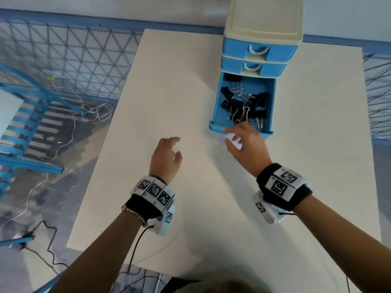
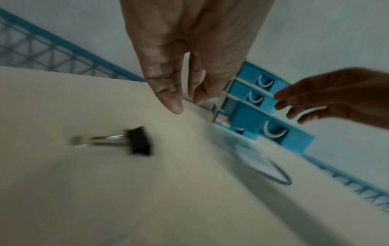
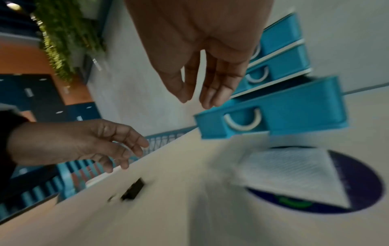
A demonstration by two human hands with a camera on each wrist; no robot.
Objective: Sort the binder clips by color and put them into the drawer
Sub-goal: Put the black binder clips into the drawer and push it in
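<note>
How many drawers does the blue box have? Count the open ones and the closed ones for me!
Open drawer, with black binder clips inside: 1
Closed drawers, the top drawer and the middle drawer: 2
Total: 3 drawers

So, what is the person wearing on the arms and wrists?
Both forearms are bare. The left wrist carries a black band with square black-and-white markers, a white camera unit, a black cable and a thin bracelet. The right wrist has the same band, markers and unit.
</note>
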